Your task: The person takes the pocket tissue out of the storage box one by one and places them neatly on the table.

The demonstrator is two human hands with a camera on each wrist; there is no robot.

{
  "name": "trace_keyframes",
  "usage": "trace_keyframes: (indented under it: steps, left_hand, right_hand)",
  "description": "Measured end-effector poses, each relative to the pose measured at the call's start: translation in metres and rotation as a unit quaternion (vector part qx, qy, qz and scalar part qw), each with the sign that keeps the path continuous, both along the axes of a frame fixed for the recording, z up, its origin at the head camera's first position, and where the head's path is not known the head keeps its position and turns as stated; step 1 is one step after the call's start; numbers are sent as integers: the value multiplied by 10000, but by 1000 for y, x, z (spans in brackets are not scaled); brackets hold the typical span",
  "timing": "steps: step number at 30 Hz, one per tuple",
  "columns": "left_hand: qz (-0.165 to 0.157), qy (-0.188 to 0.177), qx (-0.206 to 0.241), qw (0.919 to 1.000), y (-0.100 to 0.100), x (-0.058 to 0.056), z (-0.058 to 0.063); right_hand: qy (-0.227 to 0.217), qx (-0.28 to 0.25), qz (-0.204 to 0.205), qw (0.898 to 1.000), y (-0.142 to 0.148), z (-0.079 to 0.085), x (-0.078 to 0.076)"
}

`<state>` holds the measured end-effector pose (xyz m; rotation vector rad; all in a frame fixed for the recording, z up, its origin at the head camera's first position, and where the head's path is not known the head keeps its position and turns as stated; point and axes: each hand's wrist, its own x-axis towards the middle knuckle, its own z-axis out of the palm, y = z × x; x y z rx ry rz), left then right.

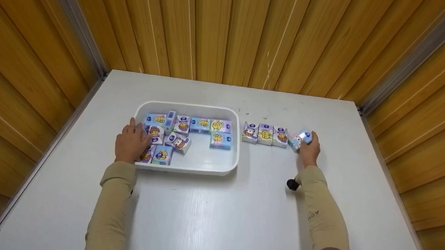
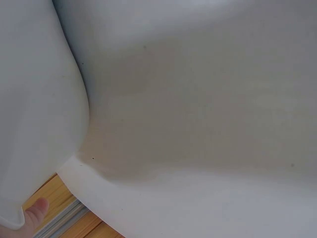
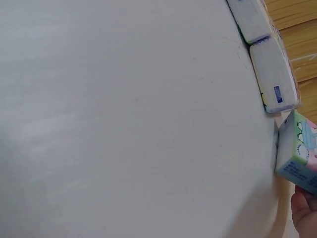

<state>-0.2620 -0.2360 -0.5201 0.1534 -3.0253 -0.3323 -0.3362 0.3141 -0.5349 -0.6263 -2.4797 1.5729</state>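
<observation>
"Blue packet (image 1: 300,137) first: where is it?"

"At the right end of the row, skewed against it, just beside the last packet. Whether it bears on the table (image 1: 209,217) or hangs slightly above, I can't tell. The right hand (image 1: 309,152) pinches it from the right, fingers and thumb closed around that side."

"How would you handle it well?"

"I'd turn it square with its neighbours while it's lightly held, then slide it left until the sides meet, pushing gently so the row isn't nudged crooked. Thin card probably dents under a hard squeeze."

"And the left hand (image 1: 128,145)?"

"Over the left rim of the white tray (image 1: 188,171), fingers loosely spread, thumb towards the packets inside; it has hold of nothing that I can see."

"Now count."

"One packet in the hand, three in the row (image 1: 265,134). I make it eleven tray packets (image 1: 220,141), one on its edge; they overlap at the left and the hand may cover more. One tray, one table, two tan sleeves (image 1: 111,199), and wood-look walls (image 1: 247,33) on three sides: left, far and right."
</observation>
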Motion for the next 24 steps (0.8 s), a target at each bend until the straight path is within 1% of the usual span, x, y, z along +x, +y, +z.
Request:
trace_keyframes:
  steps: [3,5,7,8,12,15,19,21,24]
  left_hand:
    - [4,9,15,10000,0,1,0]
    - [17,19,54,10000,0,1,0]
    - [31,22,79,10000,1,1,0]
    - [34,22,79,10000,1,0,0]
    - [42,-32,80,10000,0,0,0]
    - [35,-73,63,9999,-1,0,0]
    - [18,-61,29,10000,-1,-1,-1]
    - [15,-58,27,10000,-1,-1,-1]
    - [27,-76,21,10000,0,-1,-1]
  right_hand:
    - [-98,-684,-383,9969,1,-1,2]
    - [-237,-1157,-649,9909,2,0,4]
    - [-355,-1482,-849,9847,3,3,6]
    - [-399,-1549,-910,9829,3,4,7]
    - [-464,-1453,-968,9835,4,6,7]
    - [-457,-1222,-923,9871,5,1,6]
    - [-341,-999,-862,9907,5,-4,4]
    - [-264,-1101,-807,9903,3,-5,2]
    - [-336,-1274,-519,9899,-1,-7,0]
